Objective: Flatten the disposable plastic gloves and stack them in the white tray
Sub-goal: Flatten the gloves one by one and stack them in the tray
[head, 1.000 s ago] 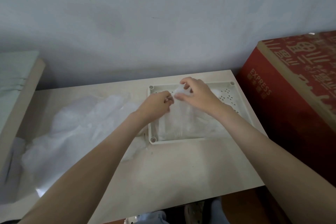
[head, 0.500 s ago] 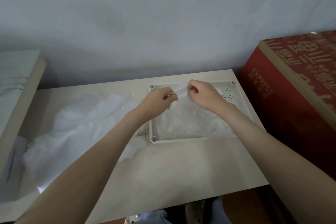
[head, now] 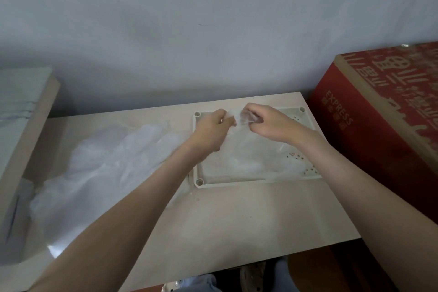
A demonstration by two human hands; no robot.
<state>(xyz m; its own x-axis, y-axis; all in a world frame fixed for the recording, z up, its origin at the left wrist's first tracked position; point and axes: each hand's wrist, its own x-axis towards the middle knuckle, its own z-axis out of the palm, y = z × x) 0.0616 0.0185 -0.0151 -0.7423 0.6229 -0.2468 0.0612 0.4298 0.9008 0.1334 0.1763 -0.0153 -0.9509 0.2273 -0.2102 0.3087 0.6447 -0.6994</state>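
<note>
hands: left hand (head: 211,130) and right hand (head: 269,125), curled fingers (head: 256,111) pinching one thin crinkly clear glove (head: 234,115) | glove: above rectangular perforated white tray (head: 248,182) | filmy translucent pile (head: 106,168) beside tray on smooth pale surface (head: 237,220)

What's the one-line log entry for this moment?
phase: flattening | left hand: pinches glove | right hand: pinches glove | glove: over white tray | loose pile: left of white tray

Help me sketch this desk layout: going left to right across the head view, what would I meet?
Pale ledge at the left edge → heap of loose plastic gloves → left hand → right hand → red carton.
</note>
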